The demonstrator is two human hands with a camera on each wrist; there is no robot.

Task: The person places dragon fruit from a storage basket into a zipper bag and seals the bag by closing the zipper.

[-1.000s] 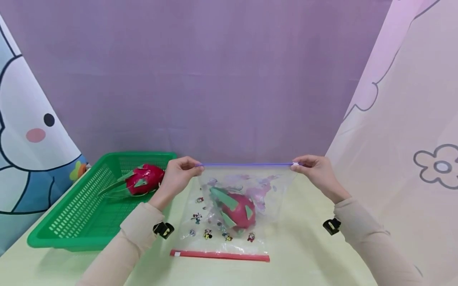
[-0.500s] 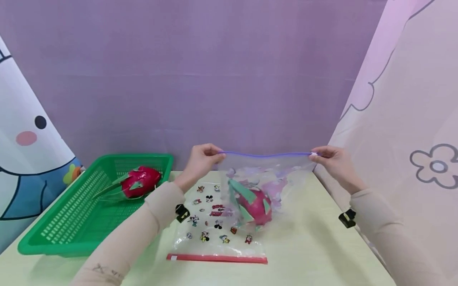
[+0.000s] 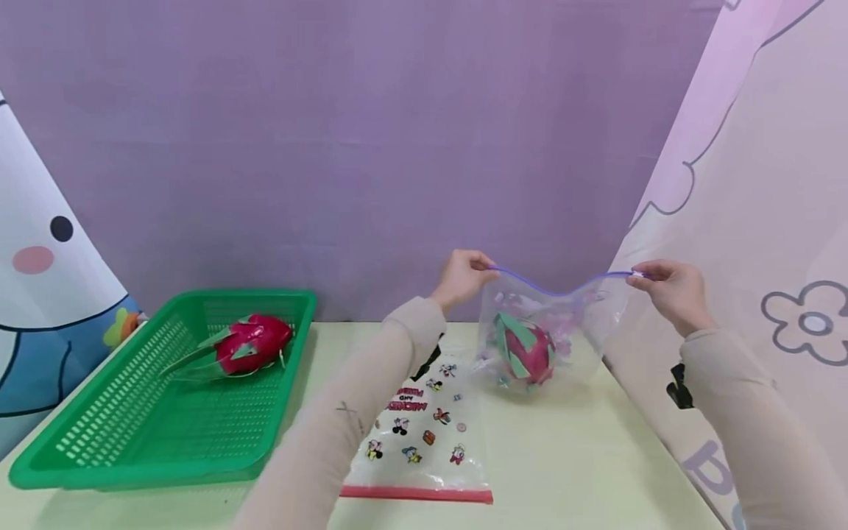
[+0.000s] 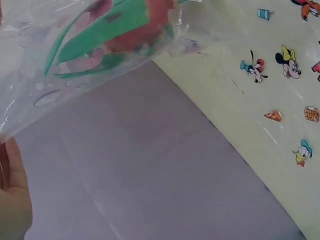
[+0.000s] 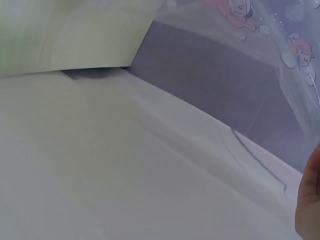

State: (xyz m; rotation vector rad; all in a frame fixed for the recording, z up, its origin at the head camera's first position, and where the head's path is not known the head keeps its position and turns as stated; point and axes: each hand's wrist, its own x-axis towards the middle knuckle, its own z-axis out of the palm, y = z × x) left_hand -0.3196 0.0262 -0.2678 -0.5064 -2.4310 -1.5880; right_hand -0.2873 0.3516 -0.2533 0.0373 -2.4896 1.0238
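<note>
A clear zip bag (image 3: 583, 331) with a purple zip strip hangs between my two hands over the back right of the table. Inside it is a dragon fruit (image 3: 530, 350), red with green scales, seen close in the left wrist view as well. My left hand (image 3: 464, 278) pinches the left end of the strip. At the other end, by the white slider, my right hand (image 3: 677, 291) pinches the strip, which sags in the middle. Below lies a flat clear bag (image 3: 437, 449) with cartoon prints and a red zip strip, partly hidden by my left forearm.
A green plastic basket (image 3: 179, 412) stands at the left of the table, with another dragon fruit (image 3: 255, 344) in it. A purple curtain (image 3: 371, 147) closes off the back, and a printed cloth (image 3: 782, 221) borders the table's right side.
Both hands have carried the bag with the dragon fruit to the right and back, off the flat bag. They have come closer together, and the purple strip has gone from straight to sagging.
</note>
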